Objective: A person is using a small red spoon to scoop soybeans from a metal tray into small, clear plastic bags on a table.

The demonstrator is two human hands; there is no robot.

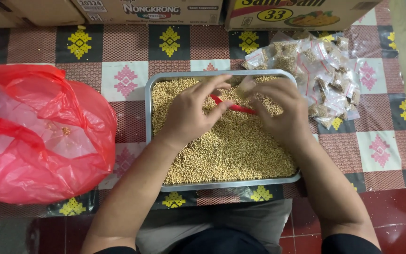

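A metal tray filled with small tan seeds lies on the patterned mat in front of me. Both hands hover over its far half. My left hand pinches the end of a thin red item, apparently a small spoon or a bag's red strip. My right hand meets it from the right and holds a small clear plastic bag between its fingers; the bag is blurred and mostly hidden.
A heap of small clear bags filled with seeds lies right of the tray's far corner. A large red plastic bag sits to the left. Cardboard boxes line the far edge. Red floor tiles show at lower right.
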